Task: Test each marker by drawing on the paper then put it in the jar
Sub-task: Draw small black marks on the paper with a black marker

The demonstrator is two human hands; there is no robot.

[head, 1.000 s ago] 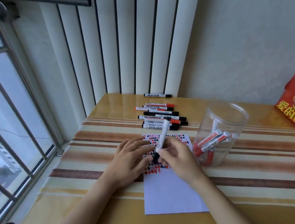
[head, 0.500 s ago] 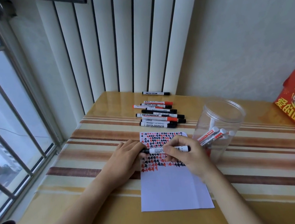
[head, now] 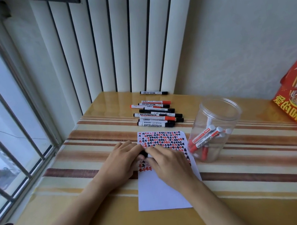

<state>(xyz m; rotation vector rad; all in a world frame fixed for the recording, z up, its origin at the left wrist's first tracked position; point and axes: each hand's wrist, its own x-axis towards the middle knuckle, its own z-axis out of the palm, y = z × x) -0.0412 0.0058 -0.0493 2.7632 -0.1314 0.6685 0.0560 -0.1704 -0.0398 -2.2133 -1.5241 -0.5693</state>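
Between the two hands, over the sheet of paper (head: 163, 191), a black-capped marker (head: 143, 153) is pinched: the left hand (head: 120, 162) fingers close on the cap, the right hand (head: 169, 163) fingers curl over the barrel, hiding it. Just right stands the clear jar (head: 215, 130) holding red markers (head: 204, 139). Beyond the paper lie more markers (head: 155, 115).

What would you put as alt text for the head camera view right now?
Two bare hands, left hand and right hand, meet over a black marker on a sheet of paper covered in red and black marks. A clear plastic jar of red markers stands right of it; more whiteboard markers lie behind.
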